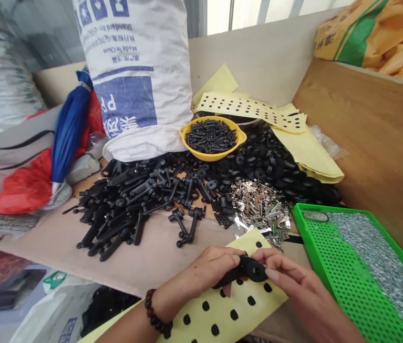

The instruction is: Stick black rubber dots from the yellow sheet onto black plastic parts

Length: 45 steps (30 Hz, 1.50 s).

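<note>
Low in the head view, my left hand (213,269) is closed around a long black plastic part (230,276). A round black piece (254,269) with a small central hole sits at the part's right end, pinched by the thumb and fingers of my right hand (287,274). Both hands are over a yellow sheet (222,314) dotted with black pads. Beyond them lie a heap of black arm-shaped parts (122,205) and a pile of shiny metal clips (258,205).
A yellow basket (213,156) of black screw-like pieces stands behind, beside a large white sack (144,85). Black discs (276,162) pile up to its right. A green tray (325,252) with small metal pieces is at right, near a wooden panel (376,143).
</note>
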### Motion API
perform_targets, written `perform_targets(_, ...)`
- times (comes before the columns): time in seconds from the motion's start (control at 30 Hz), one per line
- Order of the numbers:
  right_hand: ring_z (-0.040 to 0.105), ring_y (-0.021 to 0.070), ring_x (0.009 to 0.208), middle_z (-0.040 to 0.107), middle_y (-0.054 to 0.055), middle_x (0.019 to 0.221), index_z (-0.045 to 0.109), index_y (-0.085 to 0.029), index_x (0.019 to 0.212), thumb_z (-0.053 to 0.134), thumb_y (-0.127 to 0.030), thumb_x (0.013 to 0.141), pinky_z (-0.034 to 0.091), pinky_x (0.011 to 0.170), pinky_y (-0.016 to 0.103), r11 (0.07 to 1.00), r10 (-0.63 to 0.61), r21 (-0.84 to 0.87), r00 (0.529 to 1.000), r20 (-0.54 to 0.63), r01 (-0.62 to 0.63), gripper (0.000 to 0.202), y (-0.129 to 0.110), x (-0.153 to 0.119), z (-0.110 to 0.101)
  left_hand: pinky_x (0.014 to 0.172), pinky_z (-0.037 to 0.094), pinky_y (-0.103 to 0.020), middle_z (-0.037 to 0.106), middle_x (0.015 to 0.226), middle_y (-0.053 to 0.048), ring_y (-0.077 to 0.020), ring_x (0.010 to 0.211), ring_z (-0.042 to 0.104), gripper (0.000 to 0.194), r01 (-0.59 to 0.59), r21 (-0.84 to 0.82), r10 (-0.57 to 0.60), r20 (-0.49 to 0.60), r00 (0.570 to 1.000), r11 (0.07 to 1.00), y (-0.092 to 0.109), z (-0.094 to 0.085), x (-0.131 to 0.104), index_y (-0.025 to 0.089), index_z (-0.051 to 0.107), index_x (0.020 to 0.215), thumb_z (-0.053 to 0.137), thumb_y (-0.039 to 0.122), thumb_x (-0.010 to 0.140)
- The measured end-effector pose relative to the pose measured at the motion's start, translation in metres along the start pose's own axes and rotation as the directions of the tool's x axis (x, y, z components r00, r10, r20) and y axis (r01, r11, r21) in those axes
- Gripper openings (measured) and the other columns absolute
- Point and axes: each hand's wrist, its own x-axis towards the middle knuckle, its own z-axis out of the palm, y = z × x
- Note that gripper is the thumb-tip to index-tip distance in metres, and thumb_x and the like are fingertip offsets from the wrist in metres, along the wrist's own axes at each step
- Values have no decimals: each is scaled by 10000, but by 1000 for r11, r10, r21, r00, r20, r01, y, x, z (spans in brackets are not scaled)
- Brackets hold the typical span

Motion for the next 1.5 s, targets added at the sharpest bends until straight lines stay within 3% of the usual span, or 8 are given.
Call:
perform_targets(0.8,591,246,838,651,68,865,554,-221,587,642,-507,763,468,699,290,978,-97,-181,994,56,106,347,1,2,1,502,367,-200,521,735,6,-90,516,470,305,41,64,-45,53,998,997,-6,1,6,143,607,849,346,299,874)
perform_targets(0.93,604,251,820,658,73,839,560,-221,575,652,-506,754,484,690,299,970,-118,-210,992,47,125,350,-3,2,3,497,369,-207,546,732,8,-90,507,469,324,31,53,-33,34,999,998,-12,2,7,146,641,860,365,315,869)
perform_targets(1.13,619,254,788,665,75,803,583,-220,570,665,-529,735,504,663,307,967,-142,-211,989,31,145,360,-6,1,4,443,357,-188,543,741,-7,-80,494,467,383,72,34,-73,20,997,997,-26,3,11,138,662,1045,477,406,844)
perform_targets(1.5,629,249,779,669,81,783,599,-217,582,668,-494,741,514,616,289,948,-215,-238,977,5,210,326,2,3,5,474,381,-194,560,647,11,-89,486,483,319,92,21,-89,-127,988,996,-32,12,13,126,655,1007,538,316,778)
